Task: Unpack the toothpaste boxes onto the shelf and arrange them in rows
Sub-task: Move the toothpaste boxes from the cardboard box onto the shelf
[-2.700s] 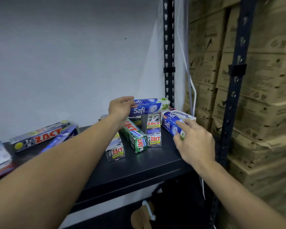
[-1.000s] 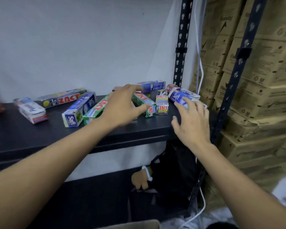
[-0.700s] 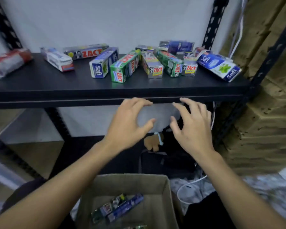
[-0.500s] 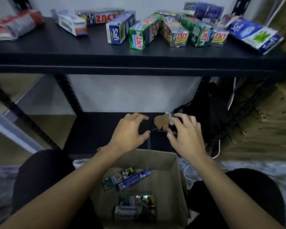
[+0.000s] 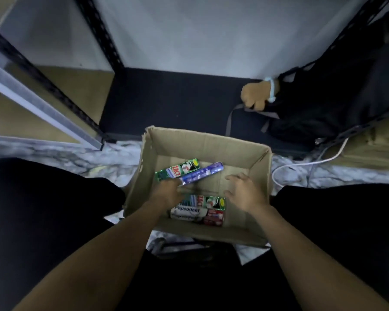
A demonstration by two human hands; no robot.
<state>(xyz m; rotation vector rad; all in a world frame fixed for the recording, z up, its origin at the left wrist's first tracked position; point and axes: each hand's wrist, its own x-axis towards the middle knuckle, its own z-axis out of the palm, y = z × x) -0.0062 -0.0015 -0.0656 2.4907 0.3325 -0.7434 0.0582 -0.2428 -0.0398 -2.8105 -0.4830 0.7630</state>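
At the frame's centre, both hands have dropped from the shelf into the cardboard box (image 5: 207, 142), left hand (image 5: 166, 194) touching the blue toothpaste box (image 5: 202, 173), grip unclear, right hand (image 5: 244, 193) open and empty, starting another pickup

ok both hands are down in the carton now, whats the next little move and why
Probably close the left hand on the blue box it reaches, beside the green box. The right hand hovers open and empty above the cardboard carton's floor, so it could take the Pepsodent box near the front wall. Four or so boxes remain, so more trips follow.
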